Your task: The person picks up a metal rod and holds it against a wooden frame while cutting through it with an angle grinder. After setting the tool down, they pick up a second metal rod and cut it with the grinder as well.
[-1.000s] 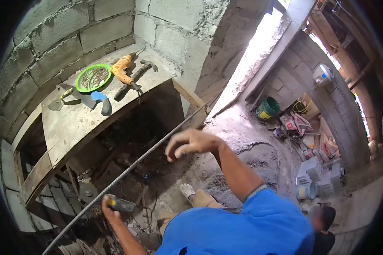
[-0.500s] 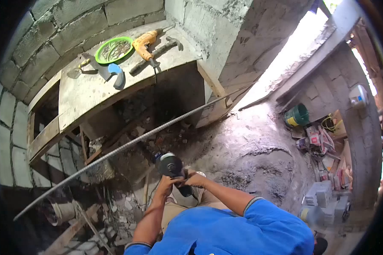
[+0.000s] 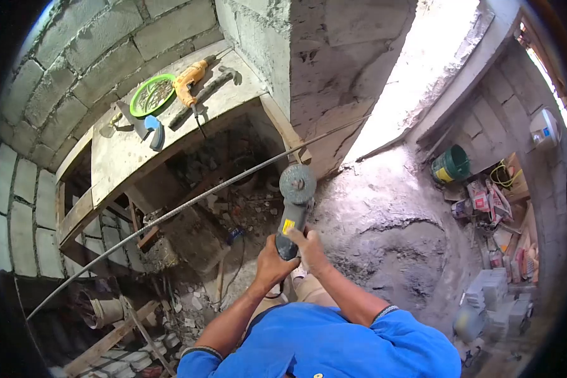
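Observation:
An angle grinder (image 3: 291, 222) points away from my body, its round grey disc (image 3: 297, 184) facing up. My left hand (image 3: 273, 263) is wrapped round the grinder's rear end. On the other side of the body, my right hand (image 3: 311, 248) grips it, thumb and fingers near the yellow label. A long ribbed steel bar (image 3: 209, 194) crosses the view diagonally just beyond the disc. The disc appears apart from the bar, though the depth between them is hard to judge.
A wooden bench (image 3: 121, 165) bears an orange drill (image 3: 188, 83), a hammer (image 3: 215, 87) and a green tray of nails (image 3: 152, 94). Rubble and boards (image 3: 110, 340) lie at lower left. A green bucket (image 3: 450, 165) and stacked blocks (image 3: 488, 293) stand at right.
The grinder has swung up and forward, away from my body, so its disc now shows near the bar. Both hands have moved with it and changed their hold. The view has shifted slightly.

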A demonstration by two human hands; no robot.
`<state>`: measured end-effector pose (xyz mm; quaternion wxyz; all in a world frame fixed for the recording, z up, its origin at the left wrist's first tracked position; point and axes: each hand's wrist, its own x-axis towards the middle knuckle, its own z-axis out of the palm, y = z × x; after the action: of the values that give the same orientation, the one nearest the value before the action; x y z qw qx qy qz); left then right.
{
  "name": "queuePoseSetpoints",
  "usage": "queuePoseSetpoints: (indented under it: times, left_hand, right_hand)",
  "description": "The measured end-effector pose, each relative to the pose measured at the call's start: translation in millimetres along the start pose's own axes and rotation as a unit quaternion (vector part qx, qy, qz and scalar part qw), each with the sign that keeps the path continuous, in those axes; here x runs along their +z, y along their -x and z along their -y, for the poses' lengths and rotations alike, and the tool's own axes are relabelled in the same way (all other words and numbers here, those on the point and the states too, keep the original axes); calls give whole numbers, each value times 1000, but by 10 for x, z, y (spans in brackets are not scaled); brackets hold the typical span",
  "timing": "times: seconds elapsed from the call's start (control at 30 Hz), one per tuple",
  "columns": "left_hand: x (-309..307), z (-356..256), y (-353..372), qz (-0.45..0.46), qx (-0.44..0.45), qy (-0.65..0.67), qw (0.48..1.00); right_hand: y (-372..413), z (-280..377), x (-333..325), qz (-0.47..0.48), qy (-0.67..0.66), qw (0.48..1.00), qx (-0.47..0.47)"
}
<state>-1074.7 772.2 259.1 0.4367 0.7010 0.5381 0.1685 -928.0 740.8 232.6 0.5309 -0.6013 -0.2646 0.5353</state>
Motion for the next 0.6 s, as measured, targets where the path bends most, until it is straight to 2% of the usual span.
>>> queuePoseSetpoints:
  times: [0.07, 0.1, 0.13, 0.2, 0.23, 0.3, 0.33, 0.4, 0.47, 0.57, 0.6]
  left_hand:
    - [-69, -110, -140, 88, 7, 162, 983]
    - [-136, -233, -195, 142, -40, 307, 940]
    - [-229, -340, -200, 205, -101, 421, 878]
    - [-263, -452, -190, 284, -70, 501, 815]
    - [-209, -443, -191, 285, -66, 504, 813]
    - [-88, -397, -146, 331, -75, 560, 756]
    - [-72, -406, -143, 331, -76, 559, 756]
    - [-102, -515, -165, 345, -72, 571, 742]
    - [-169, -525, -300, 369, -72, 545, 750]
    - [-260, -631, -453, 376, -52, 468, 798]
    - [-253, -717, -463, 374, -51, 468, 799]
  right_hand:
    - [-51, 35, -163, 4, -118, 991, -61]
    - [21, 356, -172, 81, -260, 961, -53]
    - [-16, 362, -241, 77, -254, 962, -56]
    - [-96, 387, -347, 139, -315, 939, -10]
    - [-111, 371, -347, 113, -281, 953, -1]
    - [-60, 572, -261, 142, -321, 937, 5]
    - [-47, 673, -222, 170, -362, 917, 10]
    - [-79, 776, -194, 156, -342, 927, -9]
    - [-136, 847, -195, 104, -288, 950, -58]
    - [-172, 863, -228, 84, -300, 949, -45]
    - [-205, 829, -286, 86, -300, 949, -46]
